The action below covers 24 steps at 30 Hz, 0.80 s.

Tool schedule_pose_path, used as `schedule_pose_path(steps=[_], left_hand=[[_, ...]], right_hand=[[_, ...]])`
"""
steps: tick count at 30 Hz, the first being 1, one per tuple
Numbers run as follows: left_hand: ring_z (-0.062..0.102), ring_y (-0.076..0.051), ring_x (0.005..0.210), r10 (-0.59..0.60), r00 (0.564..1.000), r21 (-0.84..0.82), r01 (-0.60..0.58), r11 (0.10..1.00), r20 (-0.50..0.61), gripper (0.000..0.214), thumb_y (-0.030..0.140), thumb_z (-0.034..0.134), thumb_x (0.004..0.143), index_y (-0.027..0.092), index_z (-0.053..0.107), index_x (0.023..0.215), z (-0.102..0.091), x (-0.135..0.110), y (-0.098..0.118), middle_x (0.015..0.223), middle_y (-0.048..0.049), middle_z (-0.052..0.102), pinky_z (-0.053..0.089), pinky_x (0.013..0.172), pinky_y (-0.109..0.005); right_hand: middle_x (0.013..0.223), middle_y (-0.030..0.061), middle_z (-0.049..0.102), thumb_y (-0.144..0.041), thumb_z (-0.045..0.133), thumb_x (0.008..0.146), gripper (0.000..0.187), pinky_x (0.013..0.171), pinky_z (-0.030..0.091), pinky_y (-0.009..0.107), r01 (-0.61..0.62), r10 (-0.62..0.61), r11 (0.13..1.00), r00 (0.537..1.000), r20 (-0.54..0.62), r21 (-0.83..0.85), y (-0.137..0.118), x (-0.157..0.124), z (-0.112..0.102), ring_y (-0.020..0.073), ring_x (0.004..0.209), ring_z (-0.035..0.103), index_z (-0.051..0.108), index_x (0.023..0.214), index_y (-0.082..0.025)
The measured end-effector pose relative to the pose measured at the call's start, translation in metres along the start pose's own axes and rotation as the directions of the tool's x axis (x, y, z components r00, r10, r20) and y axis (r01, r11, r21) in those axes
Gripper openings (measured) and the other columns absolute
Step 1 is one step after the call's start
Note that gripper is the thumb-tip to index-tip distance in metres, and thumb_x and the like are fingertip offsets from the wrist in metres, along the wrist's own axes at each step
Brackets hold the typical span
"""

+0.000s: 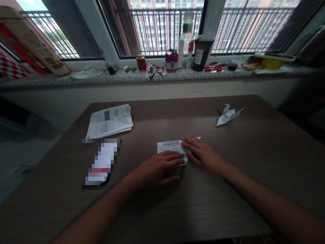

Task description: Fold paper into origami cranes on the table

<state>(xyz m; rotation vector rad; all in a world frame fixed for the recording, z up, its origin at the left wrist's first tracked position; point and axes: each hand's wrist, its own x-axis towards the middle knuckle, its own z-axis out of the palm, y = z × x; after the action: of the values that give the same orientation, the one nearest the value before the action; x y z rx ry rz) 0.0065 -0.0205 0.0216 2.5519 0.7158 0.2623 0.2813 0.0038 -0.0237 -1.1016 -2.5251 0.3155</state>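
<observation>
A small folded piece of printed paper (170,146) lies flat on the brown wooden table (228,203). My left hand (157,169) rests beside it with fingers stretched out, the fingertips pressing on the paper's lower right part. My right hand (203,155) lies flat on the paper's right end, fingers extended and together. Both hands press the paper down; neither lifts it.
A finished folded paper figure (228,116) sits at the far right of the table. A stack of printed sheets (110,121) lies at the far left, with a blurred-out phone-like object (102,163) in front of it. The windowsill (76,78) holds a bottle (185,42), a can (171,60), a cup (201,52) and small items.
</observation>
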Motion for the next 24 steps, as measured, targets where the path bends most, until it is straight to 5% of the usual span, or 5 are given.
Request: schedule_pose_path(steps=[24], left_hand=[[0.051,-0.034,0.141,-0.03,1.0,0.022,0.03,0.999,0.002,0.049,0.035,0.07,0.099,0.033,0.058,0.147,0.001,-0.004,-0.001,0.161,-0.0105,0.044,0.048,0.113,-0.052]], right_hand=[[0.155,0.0109,0.052,-0.031,0.051,0.106,0.043,0.122,0.037,0.06,0.007,0.0,0.996,0.997,-0.079,0.087,-0.001,-0.004,-0.01,0.03,0.147,0.045,0.053,0.148,-0.028]])
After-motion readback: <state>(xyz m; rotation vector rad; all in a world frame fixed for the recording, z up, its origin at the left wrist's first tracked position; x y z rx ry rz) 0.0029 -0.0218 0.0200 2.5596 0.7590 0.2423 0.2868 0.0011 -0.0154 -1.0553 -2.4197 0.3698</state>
